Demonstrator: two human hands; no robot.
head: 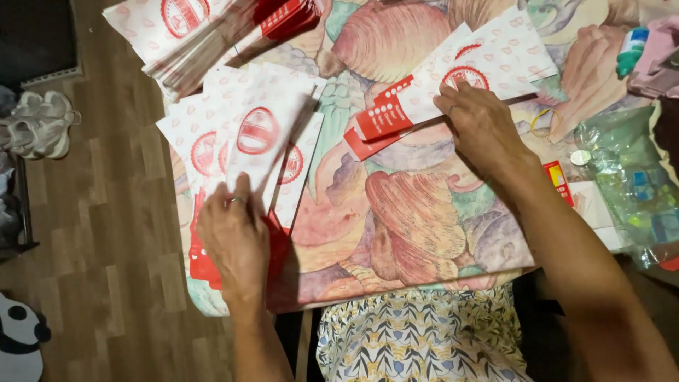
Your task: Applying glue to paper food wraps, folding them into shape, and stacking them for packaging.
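We are looking down into a home, at a table being used for handwork.

We are seeing a table cover [396,212] printed with large shells and fish, the sort spread over a household table, lying over wood-look plank flooring [113,233]. Worn pale sneakers [39,124] are sitting on the floor at the left, and a soft black-and-white panda-shaped thing [20,339] is showing in the corner. Crumpled clear plastic bags [626,177] are piling up at the right edge.
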